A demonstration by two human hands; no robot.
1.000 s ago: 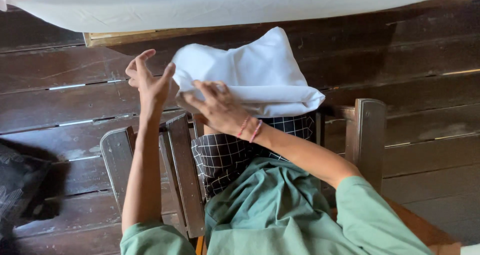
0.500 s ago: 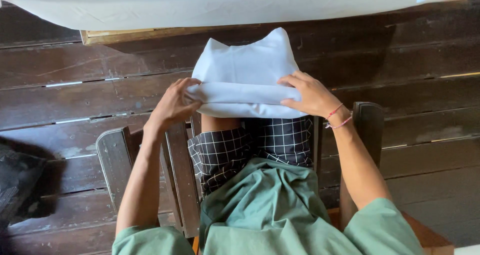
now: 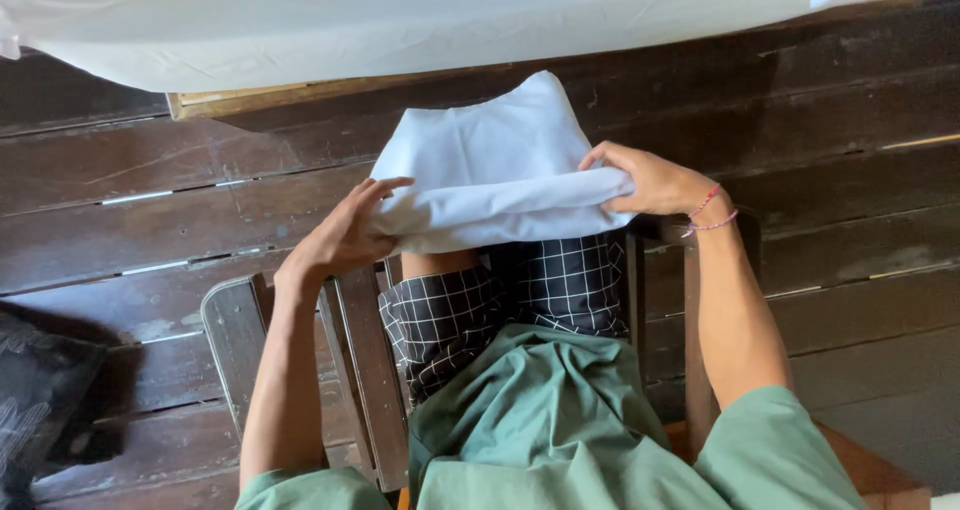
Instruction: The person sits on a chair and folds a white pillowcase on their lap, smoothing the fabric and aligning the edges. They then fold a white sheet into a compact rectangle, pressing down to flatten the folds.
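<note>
Folding goes best with even tension: the left hand (image 3: 345, 235) and right hand (image 3: 650, 180) each pinch an end of the white cloth (image 3: 500, 170) lying on the knees, edges kept level.

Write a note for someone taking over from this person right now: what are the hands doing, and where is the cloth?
Left hand: gripping the left end of the white cloth.
Right hand: gripping its right end.
The cloth lies over the knees, above the checked shorts, with its near edge folded into a thick roll between the hands.
The person sits on a wooden chair over a dark plank floor.
Done: one fold across. Left: the far part still lies flat, unfolded.
</note>
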